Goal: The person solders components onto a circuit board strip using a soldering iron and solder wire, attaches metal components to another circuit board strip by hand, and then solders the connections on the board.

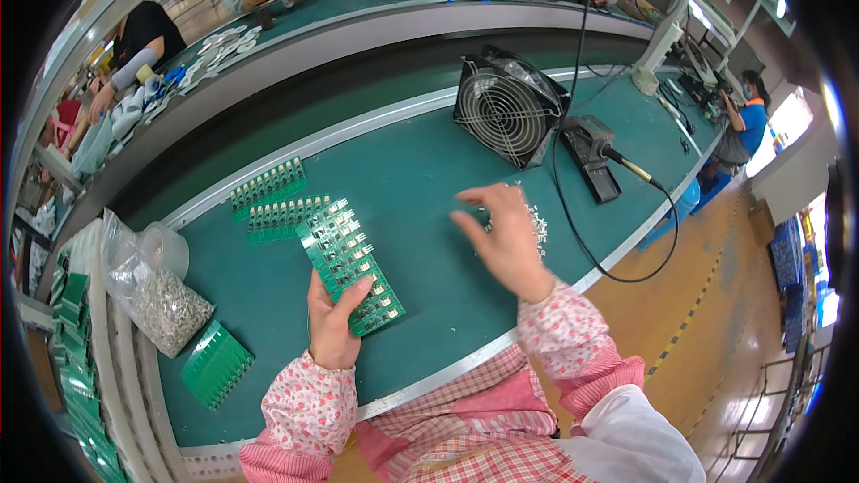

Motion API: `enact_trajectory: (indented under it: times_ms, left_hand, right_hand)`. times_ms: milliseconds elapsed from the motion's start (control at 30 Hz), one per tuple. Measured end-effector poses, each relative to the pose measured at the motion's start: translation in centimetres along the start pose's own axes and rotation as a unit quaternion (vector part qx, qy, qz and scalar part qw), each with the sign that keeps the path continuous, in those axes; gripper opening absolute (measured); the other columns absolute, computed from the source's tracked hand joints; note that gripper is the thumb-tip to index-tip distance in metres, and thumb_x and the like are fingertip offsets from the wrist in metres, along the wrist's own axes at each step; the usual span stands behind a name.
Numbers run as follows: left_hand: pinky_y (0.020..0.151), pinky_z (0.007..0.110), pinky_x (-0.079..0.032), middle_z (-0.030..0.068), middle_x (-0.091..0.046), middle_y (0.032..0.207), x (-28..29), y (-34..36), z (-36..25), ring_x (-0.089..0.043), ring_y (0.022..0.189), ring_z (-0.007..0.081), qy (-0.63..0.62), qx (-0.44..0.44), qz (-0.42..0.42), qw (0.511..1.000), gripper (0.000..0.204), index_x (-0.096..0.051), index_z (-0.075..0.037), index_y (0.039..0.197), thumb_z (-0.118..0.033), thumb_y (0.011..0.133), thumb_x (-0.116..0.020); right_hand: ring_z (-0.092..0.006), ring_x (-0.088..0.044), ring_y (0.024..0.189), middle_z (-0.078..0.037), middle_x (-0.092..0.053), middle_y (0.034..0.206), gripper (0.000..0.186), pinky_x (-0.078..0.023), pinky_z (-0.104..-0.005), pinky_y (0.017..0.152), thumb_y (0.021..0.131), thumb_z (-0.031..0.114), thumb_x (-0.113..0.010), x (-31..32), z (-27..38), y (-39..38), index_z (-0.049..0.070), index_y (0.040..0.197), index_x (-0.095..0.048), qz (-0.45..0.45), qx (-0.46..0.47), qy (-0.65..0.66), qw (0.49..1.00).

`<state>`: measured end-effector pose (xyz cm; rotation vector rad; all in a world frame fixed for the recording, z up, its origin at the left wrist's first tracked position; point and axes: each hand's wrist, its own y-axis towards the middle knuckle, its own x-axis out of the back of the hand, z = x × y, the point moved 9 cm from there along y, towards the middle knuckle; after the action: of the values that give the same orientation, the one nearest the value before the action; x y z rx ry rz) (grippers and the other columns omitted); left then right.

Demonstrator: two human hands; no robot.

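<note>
My left hand is closed on the lower left edge of a green circuit board panel, with its thumb across the face. Small white connectors stand in a row on the panel, which is tilted above the green bench. Over the right part of the bench, my right hand hovers with thumb and fingers apart, slightly blurred, and no part shows in it. Beside and partly behind this hand lies a pile of small white connectors. Two more populated circuit board panels lie beyond my left hand.
A black fan and a soldering iron in its stand are at the far right, the cord looping near my right arm. A bag of small parts, green boards and a board rack occupy the left. Co-workers sit across the conveyor.
</note>
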<state>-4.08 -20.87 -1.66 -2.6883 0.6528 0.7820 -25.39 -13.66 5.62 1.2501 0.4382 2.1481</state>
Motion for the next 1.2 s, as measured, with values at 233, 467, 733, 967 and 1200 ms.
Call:
enact_trajectory:
  times_ms: [233, 467, 733, 967, 1200]
  left_hand:
    - [0.073, 0.027, -0.052, 0.0043, -0.060, 0.100, -0.3, 0.3, 0.6, -0.061, 0.087, 0.0120, 0.002, 0.027, 0.027, 0.999, 0.039, -0.049, -0.004, 0.116, 0.000, 0.081, -0.065]
    - [0.075, 0.027, -0.051, 0.0039, -0.060, 0.101, 0.1, 0.4, 0.2, -0.059, 0.087, 0.0108, 0.030, 0.000, -0.001, 1.000, 0.041, -0.048, -0.004, 0.118, -0.002, 0.082, -0.066]
    - [0.074, 0.026, -0.050, 0.0039, -0.060, 0.099, 0.1, 0.2, -0.4, -0.059, 0.086, 0.0096, 0.099, -0.040, -0.005, 0.994, 0.039, -0.049, -0.003, 0.116, -0.004, 0.082, -0.067]
    - [0.074, 0.025, -0.050, 0.0035, -0.061, 0.098, 0.2, 0.2, -0.5, -0.059, 0.086, 0.0092, 0.121, -0.057, -0.005, 0.991, 0.038, -0.050, -0.002, 0.114, -0.001, 0.081, -0.068]
    - [0.074, 0.025, -0.050, 0.0035, -0.061, 0.098, 0.2, 0.1, -0.2, -0.059, 0.086, 0.0091, 0.124, -0.052, -0.010, 0.991, 0.038, -0.050, -0.002, 0.114, -0.002, 0.081, -0.068]
  right_hand:
    - [-0.0248, -0.056, 0.081, -0.007, -0.060, 0.083, 0.014, -0.043, -0.0347, 0.072, 0.078, 0.009, -0.068, -0.3, -3.1, 0.6, 0.005, 0.089, -0.061, 0.028, 0.050, -0.138, 0.989]
    - [-0.0125, -0.061, 0.077, -0.007, -0.064, 0.087, 0.011, -0.049, -0.0243, 0.069, 0.088, 0.009, -0.062, -5.0, -0.7, -0.7, 0.001, 0.094, -0.058, 0.116, -0.189, 0.354, 0.908]
    - [-0.0129, -0.062, 0.086, -0.009, -0.065, 0.097, 0.020, -0.051, -0.0254, 0.078, 0.088, 0.010, -0.062, -8.3, 2.0, -2.5, -0.004, 0.103, -0.059, 0.232, -0.278, 0.509, 0.781]
    - [-0.0154, -0.064, 0.085, -0.012, -0.065, 0.097, 0.019, -0.053, -0.0274, 0.077, 0.089, 0.007, -0.060, -8.0, 2.0, -2.6, -0.003, 0.104, -0.056, 0.191, -0.243, 0.500, 0.809]
    - [-0.0122, -0.063, 0.081, -0.009, -0.066, 0.092, 0.017, -0.053, -0.0241, 0.073, 0.088, 0.007, -0.062, -7.9, 2.1, -3.2, -0.003, 0.102, -0.063, 0.204, -0.251, 0.482, 0.814]
